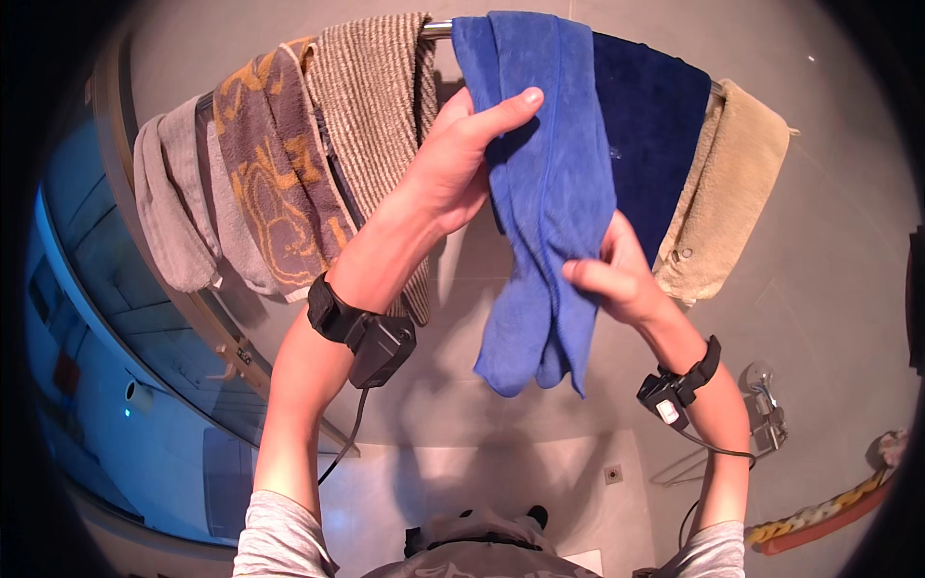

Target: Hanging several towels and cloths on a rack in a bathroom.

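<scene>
A folded blue towel (549, 144) hangs over a metal towel rail (438, 29) in front of me. My left hand (470, 152) grips its left edge, thumb lying across the front and the other fingers hidden behind the cloth. Lower down, my right hand (614, 278) pinches the right edge with its thumb on top. Below both hands the towel's end (520, 339) dangles in loose folds. To its right hangs a dark navy towel (647, 130), close behind my right hand. A brown-and-cream striped towel (368, 94) hangs left of the blue one, partly behind my left forearm.
Further left on the rail are a brown towel with orange patterns (278, 166) and a grey towel (173, 195). A beige towel (730, 188) hangs at the right end. A glass door (166, 303) stands left; a floor drain (613, 474) and wall fixture (769, 426) are lower right.
</scene>
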Tool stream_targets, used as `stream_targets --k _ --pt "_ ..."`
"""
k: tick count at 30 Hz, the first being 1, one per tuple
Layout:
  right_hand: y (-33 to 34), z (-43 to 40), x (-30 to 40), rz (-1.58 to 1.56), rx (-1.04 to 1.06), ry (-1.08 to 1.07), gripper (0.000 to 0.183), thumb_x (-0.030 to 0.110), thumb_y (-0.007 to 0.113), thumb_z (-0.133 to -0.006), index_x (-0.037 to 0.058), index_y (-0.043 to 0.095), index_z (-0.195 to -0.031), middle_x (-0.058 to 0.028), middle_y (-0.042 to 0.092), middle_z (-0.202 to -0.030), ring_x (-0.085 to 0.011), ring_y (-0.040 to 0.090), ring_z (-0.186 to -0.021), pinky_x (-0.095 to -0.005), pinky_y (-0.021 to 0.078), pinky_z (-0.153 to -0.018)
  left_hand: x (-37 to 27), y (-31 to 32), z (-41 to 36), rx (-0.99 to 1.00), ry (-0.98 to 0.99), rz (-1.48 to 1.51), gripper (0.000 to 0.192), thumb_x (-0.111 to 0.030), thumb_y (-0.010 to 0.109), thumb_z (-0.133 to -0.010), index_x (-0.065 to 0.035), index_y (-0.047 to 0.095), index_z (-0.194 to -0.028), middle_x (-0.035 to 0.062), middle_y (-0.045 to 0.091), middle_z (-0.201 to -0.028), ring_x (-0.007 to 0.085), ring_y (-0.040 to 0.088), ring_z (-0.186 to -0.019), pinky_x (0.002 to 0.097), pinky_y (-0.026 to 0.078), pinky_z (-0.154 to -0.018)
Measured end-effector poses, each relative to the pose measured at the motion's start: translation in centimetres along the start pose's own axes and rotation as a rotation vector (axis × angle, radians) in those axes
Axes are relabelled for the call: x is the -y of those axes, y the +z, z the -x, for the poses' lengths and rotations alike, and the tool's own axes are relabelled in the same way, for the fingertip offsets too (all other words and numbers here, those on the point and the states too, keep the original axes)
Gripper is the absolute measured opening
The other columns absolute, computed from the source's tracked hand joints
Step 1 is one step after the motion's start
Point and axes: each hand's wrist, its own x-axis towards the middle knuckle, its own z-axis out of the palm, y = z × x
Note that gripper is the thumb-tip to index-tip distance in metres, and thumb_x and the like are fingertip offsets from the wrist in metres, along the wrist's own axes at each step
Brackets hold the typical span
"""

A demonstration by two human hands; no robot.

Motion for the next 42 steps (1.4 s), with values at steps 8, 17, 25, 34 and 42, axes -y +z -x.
stream_targets --k 8,17,25,34,42 --pt "2.3 4.7 -3.8 0.080 0.275 0.241 0.052 0.003 0.064 -0.078 -0.0009 0.052 -0.129 -0.0036 0.058 -0.116 -0.0118 0.054 -0.109 -0.0321 0.0466 -0.096 1.9 -0.5 1.9 -0.013 -0.109 0.105 0.044 -0.020 0.073 -0.089 0.0001 0.056 -0.125 0.0111 0.069 -0.106 0.0182 0.071 -0.091 0.0355 0.061 -0.082" --pt "2.5 12.1 -13.9 0.060 0.585 0.348 0.070 -0.001 0.073 -0.082 0.0027 0.044 -0.145 -0.0079 0.053 -0.141 -0.0187 0.046 -0.132 -0.0373 0.0385 -0.111 6.0 -1.0 4.4 -0.081 -0.120 0.137 0.050 -0.008 0.075 -0.087 -0.0007 0.050 -0.130 0.0104 0.065 -0.114 0.0191 0.067 -0.100 0.0360 0.058 -0.088" --pt "3.0 17.9 -16.5 -0.476 -0.032 0.260 0.085 -0.002 0.077 -0.080 0.0052 0.033 -0.152 -0.0110 0.047 -0.147 -0.0224 0.047 -0.135 -0.0398 0.0366 -0.114 15.6 -0.5 17.6 -0.019 -0.397 0.268 0.064 -0.017 0.068 -0.096 -0.0033 0.036 -0.149 0.0089 0.066 -0.118 0.0175 0.065 -0.108 0.0329 0.053 -0.097" --pt "9.8 20.3 -22.5 -0.291 -0.575 0.401 0.041 0.014 0.068 -0.093 0.0039 0.053 -0.129 -0.0088 0.062 -0.123 -0.0156 0.062 -0.110 -0.0329 0.0504 -0.095 21.1 -0.3 27.0 -0.391 -0.646 0.132 0.042 -0.012 0.069 -0.092 -0.0008 0.056 -0.130 0.0100 0.066 -0.120 0.0167 0.064 -0.109 0.0291 0.053 -0.094" --pt "11.0 17.9 -20.8 0.011 -0.552 0.395 0.027 0.010 0.067 -0.092 0.0028 0.057 -0.116 -0.0040 0.065 -0.099 -0.0116 0.063 -0.095 -0.0280 0.0513 -0.082 20.9 -1.5 28.8 -0.181 -0.025 -0.624 0.054 -0.004 0.079 -0.073 -0.0033 0.061 -0.124 0.0123 0.065 -0.121 0.0276 0.065 -0.106 0.0357 0.049 -0.097"
